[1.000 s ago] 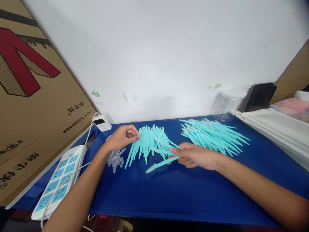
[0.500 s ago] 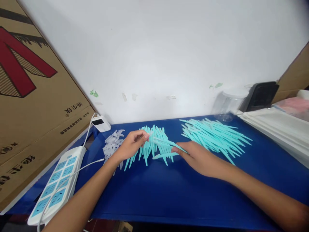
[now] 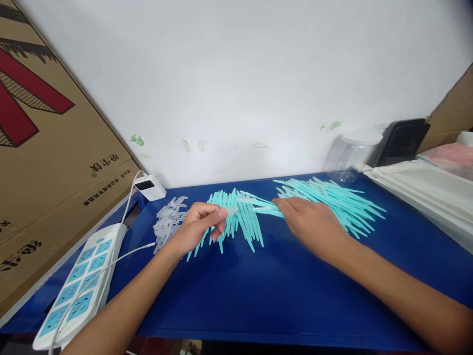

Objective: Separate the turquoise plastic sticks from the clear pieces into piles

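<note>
My left hand (image 3: 201, 226) pinches a small translucent plastic cap (image 3: 232, 212) between thumb and forefinger. Facing it, my right hand (image 3: 314, 226) is closed around a few slim turquoise sticks (image 3: 269, 209) that look like eyebrow razors, their pale tips pointing left. A gap separates the cap from those tips. Beneath and between my hands lies a pile of turquoise sticks (image 3: 251, 228). Beyond my right hand spreads a larger heap of the same sticks (image 3: 343, 204). To the left of my left hand are many loose translucent caps (image 3: 168, 222).
A white power strip (image 3: 76, 291) with a cable lies at the left edge of the blue table (image 3: 236, 296). A small white device (image 3: 151, 187) stands against the wall. At the back right are a clear jar (image 3: 349, 155), a black object (image 3: 402, 140) and white sheets (image 3: 428, 190).
My right hand has risen and shifted right, lifting the lower stick off the table along with the others. My left hand has turned slightly, showing the cap in its fingertips.
</note>
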